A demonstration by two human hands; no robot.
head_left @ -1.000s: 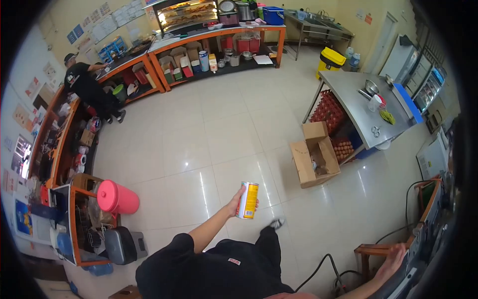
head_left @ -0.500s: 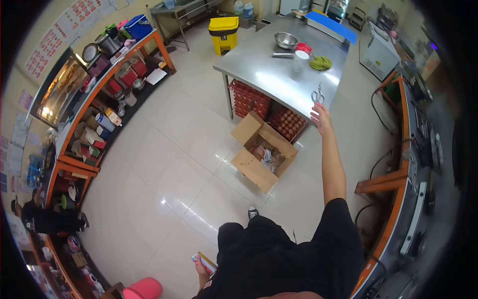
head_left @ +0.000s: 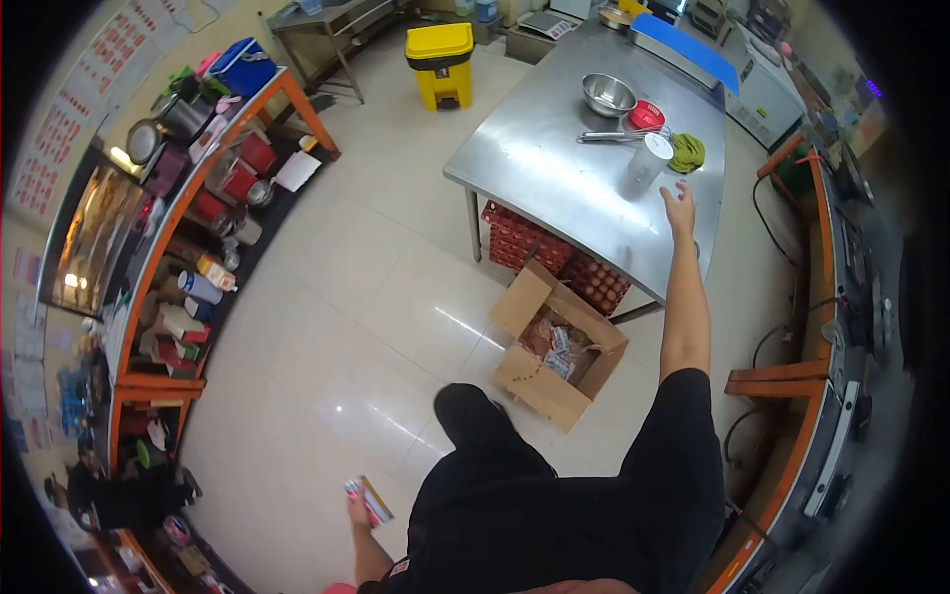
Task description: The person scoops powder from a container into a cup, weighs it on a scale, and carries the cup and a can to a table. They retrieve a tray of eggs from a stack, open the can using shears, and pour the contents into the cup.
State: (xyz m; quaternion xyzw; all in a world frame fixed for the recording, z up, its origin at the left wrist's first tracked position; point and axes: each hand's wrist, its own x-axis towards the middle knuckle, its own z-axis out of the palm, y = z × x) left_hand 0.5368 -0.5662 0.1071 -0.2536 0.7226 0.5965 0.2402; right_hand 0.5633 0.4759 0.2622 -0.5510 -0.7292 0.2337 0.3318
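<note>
My right hand (head_left: 679, 205) reaches out over the steel table (head_left: 554, 188), fingers apart and holding nothing. Just beyond its fingertips stands a clear jar with a white lid (head_left: 650, 161). A crumpled green cloth (head_left: 687, 152) lies close by, beside a metal whisk (head_left: 614, 137), a red round container (head_left: 646, 115) and a steel bowl (head_left: 609, 95). Low on the left, my left hand (head_left: 357, 511) grips a small printed box (head_left: 370, 501), white, red and yellow. Its lettering is too small to read. My right forearm covers part of the table's near corner.
An open cardboard box (head_left: 559, 346) with wrappers inside sits on the floor by the table. Red egg trays (head_left: 524, 238) are stacked beneath the tabletop. A yellow bin (head_left: 440, 64) stands farther back. Orange-framed shelves (head_left: 158, 381) line the left; another person (head_left: 129, 500) is there.
My view has moved nearer the table. My right hand has gone from near the scissors to close to the jar. My left hand has swung outward with the small box.
</note>
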